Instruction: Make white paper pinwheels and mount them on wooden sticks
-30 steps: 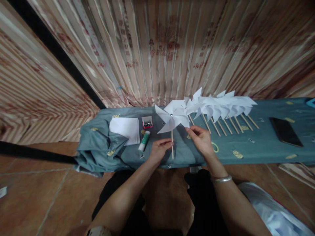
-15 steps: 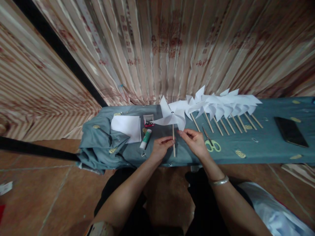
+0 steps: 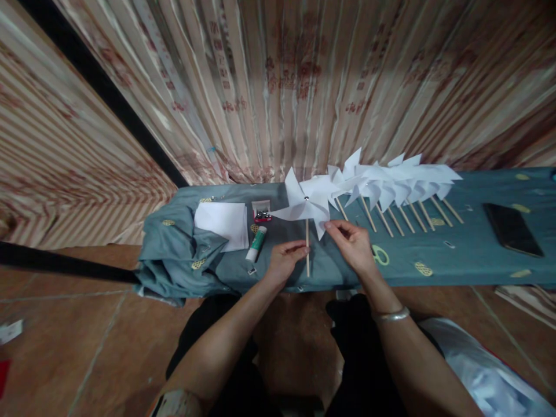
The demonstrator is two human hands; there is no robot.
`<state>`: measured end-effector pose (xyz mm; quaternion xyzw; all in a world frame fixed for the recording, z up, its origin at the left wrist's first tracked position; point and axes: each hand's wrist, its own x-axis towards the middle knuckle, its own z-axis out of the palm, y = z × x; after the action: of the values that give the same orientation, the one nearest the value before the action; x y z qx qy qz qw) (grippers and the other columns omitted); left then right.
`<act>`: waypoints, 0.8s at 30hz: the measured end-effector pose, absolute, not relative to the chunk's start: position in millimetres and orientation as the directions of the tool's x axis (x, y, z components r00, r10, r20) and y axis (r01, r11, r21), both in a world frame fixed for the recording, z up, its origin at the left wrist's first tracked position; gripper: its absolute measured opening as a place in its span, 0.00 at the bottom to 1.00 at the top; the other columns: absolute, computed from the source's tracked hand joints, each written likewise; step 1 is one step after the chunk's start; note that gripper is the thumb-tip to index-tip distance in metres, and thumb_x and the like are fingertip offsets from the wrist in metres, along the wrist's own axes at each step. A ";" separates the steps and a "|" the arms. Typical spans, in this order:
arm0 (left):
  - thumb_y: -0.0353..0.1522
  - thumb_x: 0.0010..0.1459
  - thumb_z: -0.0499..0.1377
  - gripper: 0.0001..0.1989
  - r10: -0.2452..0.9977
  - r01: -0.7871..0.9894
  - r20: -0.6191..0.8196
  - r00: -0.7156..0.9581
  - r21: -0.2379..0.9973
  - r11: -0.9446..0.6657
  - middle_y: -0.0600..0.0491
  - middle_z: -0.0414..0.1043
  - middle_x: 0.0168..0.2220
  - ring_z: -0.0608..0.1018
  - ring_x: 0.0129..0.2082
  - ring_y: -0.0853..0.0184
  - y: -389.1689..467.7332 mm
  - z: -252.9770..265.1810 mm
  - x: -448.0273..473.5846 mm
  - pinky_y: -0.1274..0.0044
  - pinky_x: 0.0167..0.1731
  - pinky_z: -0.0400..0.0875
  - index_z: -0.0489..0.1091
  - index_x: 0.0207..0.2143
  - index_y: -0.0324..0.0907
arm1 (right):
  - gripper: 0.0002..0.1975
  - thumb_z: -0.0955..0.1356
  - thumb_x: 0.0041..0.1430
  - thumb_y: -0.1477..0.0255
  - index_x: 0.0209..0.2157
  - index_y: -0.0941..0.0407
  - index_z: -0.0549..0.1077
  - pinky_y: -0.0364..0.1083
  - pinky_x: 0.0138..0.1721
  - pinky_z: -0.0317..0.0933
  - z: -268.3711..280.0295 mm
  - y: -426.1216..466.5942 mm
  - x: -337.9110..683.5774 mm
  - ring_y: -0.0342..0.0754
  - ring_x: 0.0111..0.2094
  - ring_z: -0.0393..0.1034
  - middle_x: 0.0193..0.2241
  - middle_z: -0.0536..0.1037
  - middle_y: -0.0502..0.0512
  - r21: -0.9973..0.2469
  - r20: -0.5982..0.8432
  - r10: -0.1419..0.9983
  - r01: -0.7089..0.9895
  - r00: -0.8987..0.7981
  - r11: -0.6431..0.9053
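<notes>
My left hand (image 3: 284, 263) is closed on the wooden stick of a white paper pinwheel (image 3: 310, 208), low on the stick. The pinwheel stands nearly straight away from me, with a shiny pin at its centre. My right hand (image 3: 353, 243) has thumb and fingertips pinched at the edge of its lower right blade. Beyond, a row of finished white pinwheels (image 3: 399, 179) with wooden sticks overlaps to the right. Green-handled scissors (image 3: 381, 256) lie partly hidden behind my right hand.
On the blue-green cloth (image 3: 460, 255), left of my hands, lie white paper sheets (image 3: 223, 223), a small red-and-white box (image 3: 261, 212) of metal pins and a glue stick (image 3: 256, 244). A dark phone (image 3: 512, 229) rests at the right. A patterned curtain (image 3: 278, 92) hangs behind.
My right hand has moved slightly right and up along the blade, covering more of the scissors. The pinwheel's blades have turned a little, and my left hand keeps its hold on the stick.
</notes>
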<state>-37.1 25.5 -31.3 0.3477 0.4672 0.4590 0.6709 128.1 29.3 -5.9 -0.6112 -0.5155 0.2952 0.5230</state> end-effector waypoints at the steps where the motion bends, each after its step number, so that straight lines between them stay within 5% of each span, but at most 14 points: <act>1: 0.36 0.32 0.74 0.13 0.940 -0.292 -0.307 0.146 0.895 0.338 0.52 0.80 0.26 0.74 0.26 0.68 24.9 -31.1 -36.7 0.76 0.32 0.70 0.81 0.25 0.43 | 0.17 0.71 0.49 0.54 0.27 0.55 0.80 0.46 0.33 0.62 -5.7 30.2 130.6 0.48 0.28 0.70 0.25 0.80 0.51 -0.946 0.180 0.934 0.315 0.310 0.078; 24: 0.37 0.33 0.74 0.15 0.939 -0.237 -0.307 0.156 0.911 0.337 0.51 0.79 0.26 0.75 0.27 0.67 24.5 -36.1 -34.8 0.74 0.36 0.71 0.81 0.27 0.41 | 0.16 0.77 0.39 0.55 0.19 0.54 0.77 0.45 0.36 0.61 -8.2 34.6 126.4 0.45 0.28 0.67 0.24 0.77 0.48 -0.998 0.054 0.936 0.001 0.347 0.057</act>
<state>-34.8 24.5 -36.1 0.3686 0.4761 0.4420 0.6649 126.4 34.6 -8.2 -0.5637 -0.4158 0.3919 0.5965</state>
